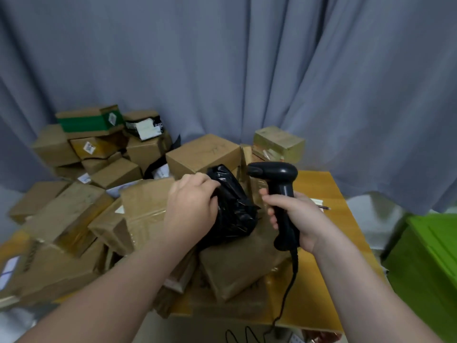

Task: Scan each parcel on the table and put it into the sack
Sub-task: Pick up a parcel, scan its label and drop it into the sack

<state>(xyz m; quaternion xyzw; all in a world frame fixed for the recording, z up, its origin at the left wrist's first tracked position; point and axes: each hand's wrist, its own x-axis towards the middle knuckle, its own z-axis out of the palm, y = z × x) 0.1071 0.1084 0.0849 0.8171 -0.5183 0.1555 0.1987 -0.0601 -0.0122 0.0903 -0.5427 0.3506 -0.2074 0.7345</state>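
Note:
My left hand (191, 206) grips a crumpled black plastic parcel (232, 206) and holds it up over the pile of boxes. My right hand (294, 219) grips the handle of a black corded barcode scanner (277, 174), whose head points left at the black parcel from a short distance. Several brown cardboard parcels (146, 209) lie heaped on the wooden table (321, 191) beneath and to the left of both hands. No sack is clearly in view.
More boxes are stacked at the back left, one with a green band (86, 122). A pale box (279, 142) stands at the back right. A green object (427, 263) sits right of the table. A grey curtain hangs behind. The scanner's cable (289, 288) trails off the table's front edge.

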